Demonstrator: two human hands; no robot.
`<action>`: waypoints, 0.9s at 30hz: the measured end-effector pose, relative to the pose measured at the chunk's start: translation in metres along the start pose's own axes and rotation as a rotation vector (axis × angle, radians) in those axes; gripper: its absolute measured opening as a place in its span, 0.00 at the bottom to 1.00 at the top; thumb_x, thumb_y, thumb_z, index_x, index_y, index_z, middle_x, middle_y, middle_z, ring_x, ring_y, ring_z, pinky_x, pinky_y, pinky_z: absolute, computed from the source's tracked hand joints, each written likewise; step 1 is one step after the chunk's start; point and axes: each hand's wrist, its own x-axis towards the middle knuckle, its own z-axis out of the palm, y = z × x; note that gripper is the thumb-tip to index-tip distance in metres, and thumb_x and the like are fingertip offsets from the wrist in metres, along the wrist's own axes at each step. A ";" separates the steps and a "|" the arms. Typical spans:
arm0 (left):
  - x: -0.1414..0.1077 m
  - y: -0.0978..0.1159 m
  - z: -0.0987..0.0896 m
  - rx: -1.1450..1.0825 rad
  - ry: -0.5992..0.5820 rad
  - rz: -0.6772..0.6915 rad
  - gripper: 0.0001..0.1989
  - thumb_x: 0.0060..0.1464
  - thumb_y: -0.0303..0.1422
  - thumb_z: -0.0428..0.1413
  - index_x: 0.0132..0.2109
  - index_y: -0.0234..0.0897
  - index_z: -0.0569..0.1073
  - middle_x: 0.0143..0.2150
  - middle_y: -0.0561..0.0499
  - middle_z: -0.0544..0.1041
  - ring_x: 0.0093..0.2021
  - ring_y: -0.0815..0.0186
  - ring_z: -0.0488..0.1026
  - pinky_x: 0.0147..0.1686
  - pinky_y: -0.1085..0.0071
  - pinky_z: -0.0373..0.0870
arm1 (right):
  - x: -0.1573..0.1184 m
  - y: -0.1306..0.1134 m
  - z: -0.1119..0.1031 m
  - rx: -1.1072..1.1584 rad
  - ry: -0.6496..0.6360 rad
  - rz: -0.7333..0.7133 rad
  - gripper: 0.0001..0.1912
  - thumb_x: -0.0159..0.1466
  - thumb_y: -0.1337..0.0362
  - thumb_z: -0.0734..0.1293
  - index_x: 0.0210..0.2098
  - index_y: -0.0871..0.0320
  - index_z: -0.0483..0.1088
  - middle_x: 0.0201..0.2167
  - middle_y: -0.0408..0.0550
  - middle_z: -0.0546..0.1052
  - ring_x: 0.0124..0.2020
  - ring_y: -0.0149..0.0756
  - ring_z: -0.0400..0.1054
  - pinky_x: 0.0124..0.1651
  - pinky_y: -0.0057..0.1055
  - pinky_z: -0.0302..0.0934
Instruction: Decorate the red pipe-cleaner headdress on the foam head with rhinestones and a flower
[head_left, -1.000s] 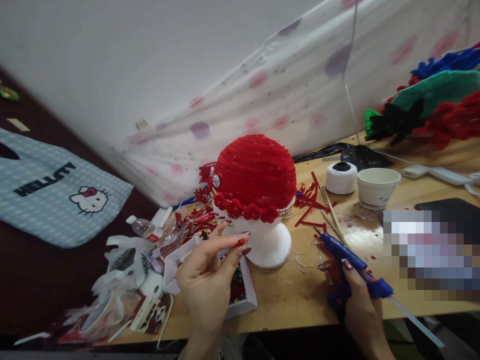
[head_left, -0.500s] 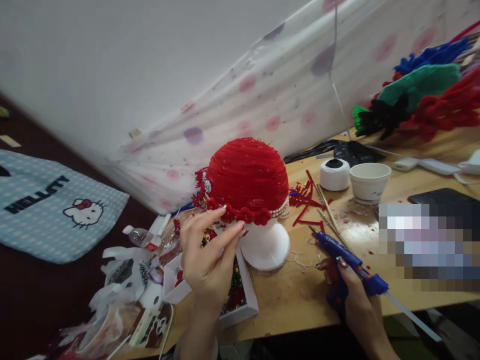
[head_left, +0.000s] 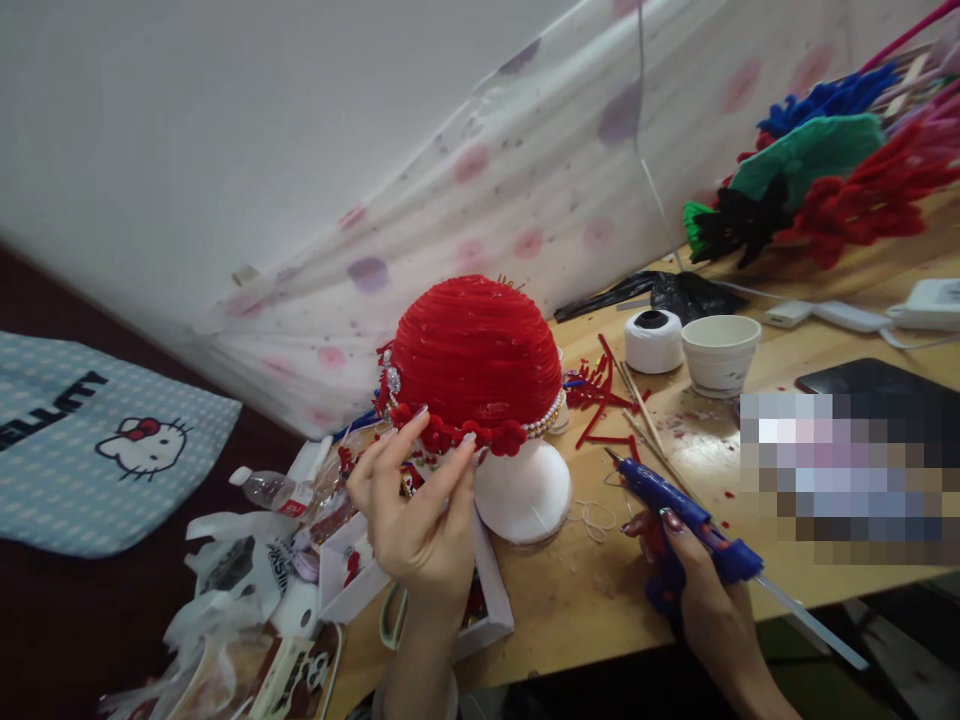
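The person's left hand (head_left: pixel 424 510) is raised in front of a red cap (head_left: pixel 476 345), thumb and forefinger parted, their tips at the row of red flowers (head_left: pixel 504 440) along the cap's lower edge; whether they pinch anything there cannot be told. The cap sits on a white head form (head_left: pixel 529 490), just beyond the left hand and to the left of the right one. Strings of beads (head_left: pixel 546 420) run along its edge to the right of the left hand's fingertips. The right hand (head_left: pixel 701 580) is closed around the handle of a blue glue gun (head_left: pixel 667 492), whose nozzle points up and leftward and whose rear end bears a pale glue stick (head_left: pixel 817 622). Below the left hand, partly hidden by its forearm, is a white box (head_left: pixel 493 585). Beyond the right hand are red strips (head_left: pixel 611 440), a white cup (head_left: pixel 720 350) and a white spool (head_left: pixel 649 350); to the left hand's left lies a bottle (head_left: pixel 266 490)
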 end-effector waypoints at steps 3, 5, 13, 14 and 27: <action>0.002 0.000 0.001 -0.004 0.012 -0.014 0.20 0.52 0.26 0.66 0.51 0.48 0.78 0.51 0.48 0.80 0.53 0.56 0.73 0.53 0.52 0.70 | 0.001 0.000 0.000 -0.007 -0.001 0.006 0.27 0.57 0.38 0.69 0.32 0.58 0.77 0.23 0.44 0.67 0.21 0.32 0.61 0.19 0.26 0.56; 0.004 0.000 0.001 -0.016 0.025 -0.015 0.23 0.52 0.27 0.67 0.54 0.46 0.76 0.49 0.49 0.82 0.52 0.57 0.74 0.54 0.52 0.70 | 0.001 0.000 0.001 -0.006 0.001 0.013 0.27 0.57 0.38 0.69 0.32 0.58 0.77 0.23 0.44 0.67 0.21 0.32 0.61 0.19 0.26 0.56; 0.010 0.000 -0.005 -0.022 0.001 0.007 0.19 0.50 0.27 0.68 0.49 0.42 0.77 0.47 0.48 0.82 0.50 0.58 0.75 0.55 0.54 0.68 | 0.001 0.003 -0.001 -0.011 -0.007 0.006 0.27 0.58 0.38 0.69 0.33 0.58 0.76 0.23 0.43 0.68 0.21 0.31 0.60 0.18 0.26 0.55; 0.010 -0.001 -0.005 -0.032 -0.006 0.007 0.18 0.50 0.27 0.68 0.48 0.42 0.78 0.47 0.48 0.82 0.50 0.58 0.75 0.55 0.55 0.68 | 0.001 0.003 -0.001 -0.019 -0.007 0.010 0.27 0.58 0.38 0.68 0.33 0.58 0.76 0.23 0.44 0.68 0.21 0.31 0.61 0.18 0.26 0.55; 0.013 0.004 -0.002 -0.029 -0.009 -0.046 0.11 0.53 0.27 0.66 0.45 0.39 0.78 0.45 0.47 0.81 0.49 0.60 0.74 0.54 0.56 0.66 | 0.003 0.006 -0.002 -0.051 -0.020 -0.006 0.24 0.60 0.41 0.68 0.34 0.58 0.77 0.24 0.44 0.67 0.21 0.32 0.61 0.18 0.26 0.55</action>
